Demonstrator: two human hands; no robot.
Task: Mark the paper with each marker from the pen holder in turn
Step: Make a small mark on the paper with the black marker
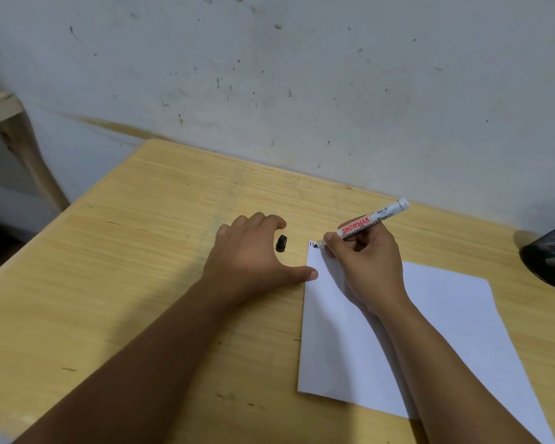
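From the head camera I see my right hand closed around a white marker in a writing grip, thumb and first fingers pinched on the lower barrel, the red label reading SNOWMAN facing up and the blunt white end tilted up and away to the right; the black tip is down at the far left corner of the paper, touching or all but touching the sheet, I cannot tell which; just left of the tip a few short dark strokes sit at the very corner; the heel of my right hand and the wrist rest on the sheet, which lies flat on the right half of the wooden table, turned slightly askew to the table edge; my left hand lies palm down on the bare wood just left of the paper, fingers spread and loosely curved, holding nothing, the thumb stretched out so its tip meets the left edge of the sheet; the black cap lies on the wood in the gap between my left fingers and thumb, close to the fingers but I cannot tell whether it touches them; the black mesh pen holder stands at the far right, cut off by the frame, well apart from both hands; a scuffed pale wall rises behind the table
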